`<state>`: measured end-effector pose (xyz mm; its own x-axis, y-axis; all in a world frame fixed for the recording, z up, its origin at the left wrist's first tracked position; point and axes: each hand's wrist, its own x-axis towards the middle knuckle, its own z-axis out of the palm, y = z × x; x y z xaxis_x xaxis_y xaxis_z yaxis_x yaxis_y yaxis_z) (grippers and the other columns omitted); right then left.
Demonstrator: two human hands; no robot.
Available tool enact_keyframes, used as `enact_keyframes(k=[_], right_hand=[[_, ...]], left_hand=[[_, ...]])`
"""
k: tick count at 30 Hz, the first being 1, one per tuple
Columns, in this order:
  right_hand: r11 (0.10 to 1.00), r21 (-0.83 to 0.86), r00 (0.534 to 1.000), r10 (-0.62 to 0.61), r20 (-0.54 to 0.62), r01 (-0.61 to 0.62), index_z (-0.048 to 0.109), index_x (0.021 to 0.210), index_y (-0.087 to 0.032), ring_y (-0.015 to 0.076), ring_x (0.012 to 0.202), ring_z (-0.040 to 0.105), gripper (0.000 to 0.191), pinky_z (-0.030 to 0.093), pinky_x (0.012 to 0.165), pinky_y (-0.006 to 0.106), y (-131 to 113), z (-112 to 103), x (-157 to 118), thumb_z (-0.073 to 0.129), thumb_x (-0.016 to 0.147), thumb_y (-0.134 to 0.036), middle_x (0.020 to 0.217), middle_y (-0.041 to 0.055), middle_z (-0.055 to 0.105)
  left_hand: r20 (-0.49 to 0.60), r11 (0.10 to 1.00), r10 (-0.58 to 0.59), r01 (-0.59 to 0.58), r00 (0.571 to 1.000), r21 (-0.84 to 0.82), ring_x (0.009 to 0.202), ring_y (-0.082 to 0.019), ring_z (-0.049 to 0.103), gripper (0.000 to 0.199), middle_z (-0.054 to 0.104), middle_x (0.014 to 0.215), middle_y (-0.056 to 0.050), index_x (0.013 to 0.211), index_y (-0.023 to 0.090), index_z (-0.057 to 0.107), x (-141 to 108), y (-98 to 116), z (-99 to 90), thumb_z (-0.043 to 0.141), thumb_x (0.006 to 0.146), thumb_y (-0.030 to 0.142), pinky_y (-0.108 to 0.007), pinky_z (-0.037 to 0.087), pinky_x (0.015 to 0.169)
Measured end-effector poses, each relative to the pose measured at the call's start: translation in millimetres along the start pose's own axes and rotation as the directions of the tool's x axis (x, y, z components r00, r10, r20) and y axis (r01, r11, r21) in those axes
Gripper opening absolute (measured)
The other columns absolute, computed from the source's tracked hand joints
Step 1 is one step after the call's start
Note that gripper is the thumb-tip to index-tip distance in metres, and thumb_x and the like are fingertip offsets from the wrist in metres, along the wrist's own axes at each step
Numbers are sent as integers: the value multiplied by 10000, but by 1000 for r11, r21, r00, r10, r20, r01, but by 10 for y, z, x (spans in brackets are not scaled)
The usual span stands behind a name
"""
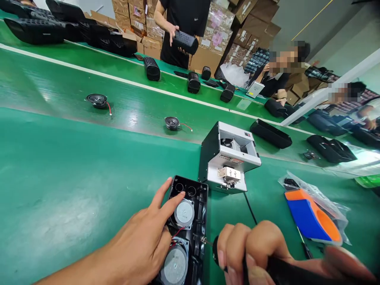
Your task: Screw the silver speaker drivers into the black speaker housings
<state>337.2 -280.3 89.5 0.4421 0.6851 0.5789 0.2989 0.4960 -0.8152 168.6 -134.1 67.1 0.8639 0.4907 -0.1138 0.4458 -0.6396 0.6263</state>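
Observation:
A black speaker housing [202, 206] lies open on the green bench, with two round silver-backed speakers [184, 212] and red wires inside. My left hand [148, 233] rests on its left side and upper part, index and middle fingers stretched out and apart. At the lower right, my right hand [255, 253] is wrapped round a black-handled screwdriver [216, 251]. The driver's metal shaft points left to the housing's right inner edge, where a small screw seems to be at its tip.
Behind the housing stands a white and black screw feeder [228, 158]. A blue and orange holder [314, 217] lies right, on a plastic bag. Loose speakers [172, 123] and black housings [270, 133] sit on the belt. Across it, a person [185, 23] holds a black speaker case; others sit farther right.

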Motion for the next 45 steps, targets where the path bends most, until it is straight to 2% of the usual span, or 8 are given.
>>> enact_keyframes(k=[6, 11, 18, 23, 28, 39, 42, 45], right_hand=[[998, -61, 985, -42, -169, 32, 586, 1125, -305, 150, 458, 542, 101, 519, 441, 295, 116, 147, -76, 661, 1169, -252, 698, -87, 520], [998, 10, 957, -52, -285, 57, 387, 1571, -437, 147, 562, 563, 583, 522, 529, 328, 144, 251, -108, 669, 1153, -145, 864, -79, 566], [994, 55, 960, -73, -270, 91, 373, 1536, -443, 149, 559, 574, 624, 514, 516, 328, 274, 224, -216, 687, 1122, -96, 881, -75, 602], [995, 54, 980, -74, -185, 85, 576, 1308, -433, 153, 503, 548, 389, 474, 448, 304, 319, 210, -198, 663, 1117, -105, 823, -69, 547], [992, 22, 971, -113, -211, 120, 521, 1505, -421, 143, 508, 486, 516, 401, 433, 283, 251, 296, -66, 669, 1124, -106, 823, -68, 501], [980, 33, 974, -191, -122, 196, 535, 1460, -422, 143, 484, 524, 467, 468, 385, 230, 385, 315, -47, 583, 1120, -106, 817, -57, 508], [971, -2, 953, -234, -195, 238, 539, 1406, -405, 118, 426, 475, 376, 418, 352, 201, 472, 402, -44, 623, 1132, -161, 778, -75, 492], [965, -34, 906, -255, -337, 259, 439, 1545, -406, 102, 374, 380, 469, 292, 292, 188, 466, 470, 7, 655, 1151, -269, 748, -93, 476]], left_hand=[[14, 999, -24, 24, 1000, -31, 1310, -306, 797, 755, 112, 1939, -39, 1765, 396, 427, 11, 2, -5, 379, 1060, 131, -513, 634, 1167], [46, 999, -28, 30, 999, -37, 1281, -298, 807, 764, 86, 1939, -39, 1775, 393, 403, 15, 11, -28, 379, 1054, 143, -502, 647, 1138], [39, 999, -9, 10, 999, -44, 1261, -268, 812, 779, 83, 1940, -36, 1784, 415, 369, -5, 14, -29, 384, 1060, 127, -496, 638, 1155], [36, 997, -1, 4, 999, -71, 1228, -263, 821, 775, 89, 1944, -65, 1785, 419, 362, -5, 5, -3, 385, 1068, 125, -505, 649, 1138], [17, 995, 7, -5, 1000, -103, 1290, -273, 796, 785, 65, 1949, -40, 1784, 433, 361, -1, -20, 40, 388, 1065, 117, -524, 627, 1182], [-55, 984, 124, -130, 991, -118, 1334, -289, 791, 834, 99, 1941, -9, 1791, 489, 317, 12, -209, 148, 349, 1064, 84, -465, 656, 1145], [-155, 986, 123, -138, 980, -91, 1443, -340, 723, 871, 185, 1925, -4, 1771, 494, 373, 34, -292, 230, 392, 1029, 39, -486, 641, 1166], [-222, 988, 123, -141, 967, -68, 1524, -341, 654, 875, 255, 1909, 12, 1759, 497, 399, 44, -340, 289, 395, 1024, 22, -461, 621, 1189]])
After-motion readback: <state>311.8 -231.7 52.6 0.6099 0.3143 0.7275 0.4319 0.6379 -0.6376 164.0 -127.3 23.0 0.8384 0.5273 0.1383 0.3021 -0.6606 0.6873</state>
